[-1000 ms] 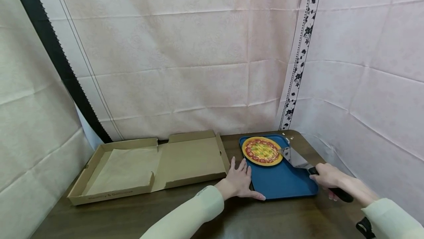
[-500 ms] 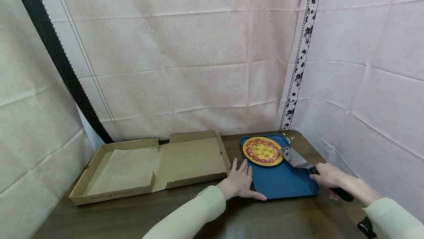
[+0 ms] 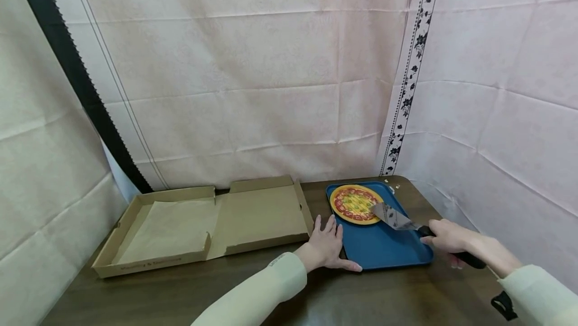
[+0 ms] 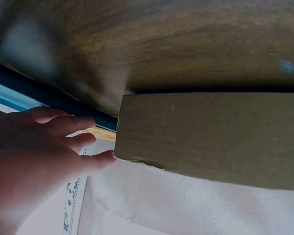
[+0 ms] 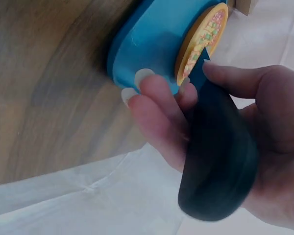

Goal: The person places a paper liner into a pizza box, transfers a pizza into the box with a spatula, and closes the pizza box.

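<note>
A small round pizza [image 3: 352, 203] lies on the far left part of a blue tray [image 3: 384, 251]. My right hand [image 3: 451, 238] grips the black handle [image 5: 218, 152] of a metal spatula [image 3: 396, 219]. In the head view the tip of its blade overlaps the pizza's right edge; whether it touches the crust cannot be told. My left hand [image 3: 325, 246] rests at the tray's near left side, fingers spread and thumb along the front corner. In the left wrist view its fingertips lie close to the end of the cardboard box's lid [image 4: 210, 137].
An open cardboard pizza box [image 3: 153, 265] with a sheet of paper [image 3: 171, 230] inside stands left of the tray. All of it sits on a dark wooden table [image 3: 217, 286]. Pale cloth [image 3: 271, 90] hangs behind and at both sides. Small white bits lie near the tray's far right corner.
The spatula has shifted left, and its blade has tilted and now covers part of the pizza's right edge. My left hand, the tray and the pizza stay as they were.
</note>
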{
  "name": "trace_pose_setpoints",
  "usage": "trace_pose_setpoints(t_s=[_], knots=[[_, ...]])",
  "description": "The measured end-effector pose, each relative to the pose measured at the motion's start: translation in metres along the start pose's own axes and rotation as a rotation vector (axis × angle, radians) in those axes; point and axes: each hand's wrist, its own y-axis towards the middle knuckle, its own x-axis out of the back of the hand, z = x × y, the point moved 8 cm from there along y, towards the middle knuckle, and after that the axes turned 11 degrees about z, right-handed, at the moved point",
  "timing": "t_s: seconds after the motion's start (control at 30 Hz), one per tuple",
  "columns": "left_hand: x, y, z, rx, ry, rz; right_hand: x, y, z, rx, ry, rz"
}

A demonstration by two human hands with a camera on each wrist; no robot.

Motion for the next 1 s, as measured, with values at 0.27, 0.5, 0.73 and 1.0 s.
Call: trace_pose_setpoints(t_s=[0.27,0.5,0.73,1.0], knots=[[-0.001,0.0,0.0,0.03,0.01,0.009,0.006,-0.011,-0.006,-0.023,0.0,0.071],[0.001,-0.002,0.0,0.03,0.004,0.019,0.013,-0.021,-0.011,-0.023,0.043,0.12],[0.001,-0.003,-0.001,0.019,-0.01,0.039,0.014,-0.024,-0.017,-0.039,0.023,0.142],[0.003,-0.002,-0.001,0.008,-0.023,0.048,0.011,-0.021,-0.016,-0.026,0.067,0.131]])
